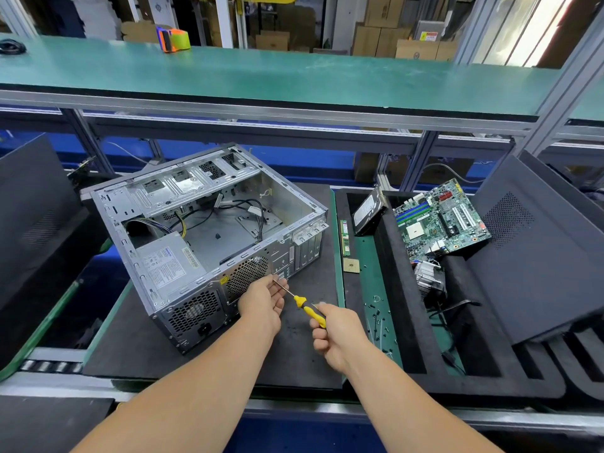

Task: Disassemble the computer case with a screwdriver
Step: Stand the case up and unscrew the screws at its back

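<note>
The right hand (338, 335) had its grip curled round the yellow screwdriver (309, 310), while the left hand (263, 304) pinched its shaft by the computer case (202, 237).

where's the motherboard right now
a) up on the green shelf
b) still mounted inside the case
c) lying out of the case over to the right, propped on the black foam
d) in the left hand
c: the motherboard lies tilted on the black foam tray right of the computer case, whose floor shows only loose cables and the power supply.
</note>
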